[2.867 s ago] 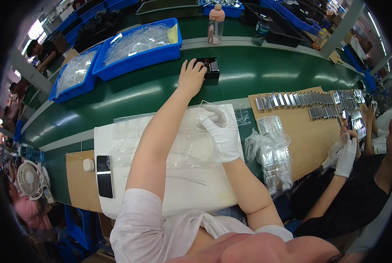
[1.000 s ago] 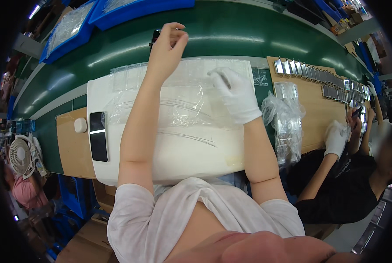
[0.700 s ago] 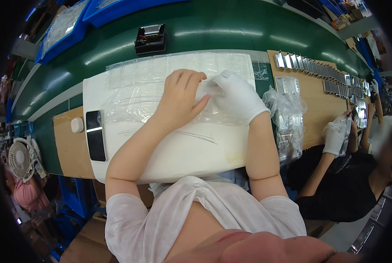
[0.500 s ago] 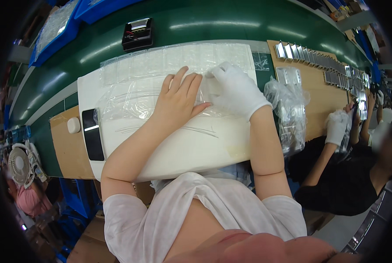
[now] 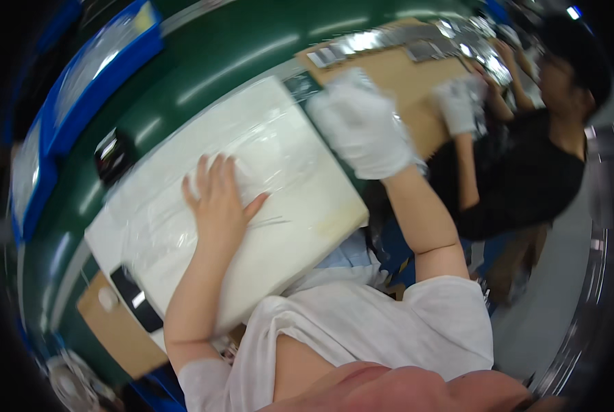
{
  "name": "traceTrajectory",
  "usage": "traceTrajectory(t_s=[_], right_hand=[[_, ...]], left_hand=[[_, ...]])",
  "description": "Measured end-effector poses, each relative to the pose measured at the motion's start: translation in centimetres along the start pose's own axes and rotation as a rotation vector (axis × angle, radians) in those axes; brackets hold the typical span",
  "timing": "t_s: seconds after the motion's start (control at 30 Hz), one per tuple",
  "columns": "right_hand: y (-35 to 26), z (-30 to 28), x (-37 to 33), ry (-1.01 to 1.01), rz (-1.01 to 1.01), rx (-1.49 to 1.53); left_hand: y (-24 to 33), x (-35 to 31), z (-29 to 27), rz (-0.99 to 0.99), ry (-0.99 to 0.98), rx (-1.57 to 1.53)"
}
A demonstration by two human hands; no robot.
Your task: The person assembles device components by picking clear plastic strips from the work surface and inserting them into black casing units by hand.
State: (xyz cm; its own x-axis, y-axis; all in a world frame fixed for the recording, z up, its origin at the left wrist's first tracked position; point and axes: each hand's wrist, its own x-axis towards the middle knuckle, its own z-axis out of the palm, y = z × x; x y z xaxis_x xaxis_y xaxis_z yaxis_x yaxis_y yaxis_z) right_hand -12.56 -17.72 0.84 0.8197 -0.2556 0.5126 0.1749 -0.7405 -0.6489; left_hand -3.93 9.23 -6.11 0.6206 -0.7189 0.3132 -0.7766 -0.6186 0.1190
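Observation:
My bare left hand (image 5: 217,209) lies flat with its fingers spread on clear plastic bags (image 5: 286,154), which cover much of a white padded board (image 5: 314,213). A few thin dark strands (image 5: 272,221) show near its thumb. My right hand (image 5: 362,127), in a white glove, is beyond the board's right edge, over the place beside the brown cardboard. Motion smears its fingers, so whether they hold anything is unclear. Shiny clear plastic shows in part by its wrist.
Rows of silver metal parts (image 5: 362,42) lie on brown cardboard (image 5: 416,79) at the far right. A co-worker's gloved hand (image 5: 458,103) is close by. Blue bins (image 5: 63,130), a black box (image 5: 114,156), a phone (image 5: 136,299) and a round white case (image 5: 108,298) stand leftward.
My right hand has left the plastic bags and moved right, off the board. My left hand stays on the bags, now spread flatter. The whole view has turned toward the right.

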Motion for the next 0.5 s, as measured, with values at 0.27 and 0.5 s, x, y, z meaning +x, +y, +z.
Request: traceTrajectory(t_s=[0.27,0.5], right_hand=[[-21.4,-32.6,-21.0,0.612,-0.696,0.297],[-12.4,-24.6,-8.7,0.789,-0.512,0.190]], left_hand=[[1.8,0.3,-1.8,0.027,-0.054,0.080],[2.2,1.0,-1.3,0.015,-0.044,-0.011]])
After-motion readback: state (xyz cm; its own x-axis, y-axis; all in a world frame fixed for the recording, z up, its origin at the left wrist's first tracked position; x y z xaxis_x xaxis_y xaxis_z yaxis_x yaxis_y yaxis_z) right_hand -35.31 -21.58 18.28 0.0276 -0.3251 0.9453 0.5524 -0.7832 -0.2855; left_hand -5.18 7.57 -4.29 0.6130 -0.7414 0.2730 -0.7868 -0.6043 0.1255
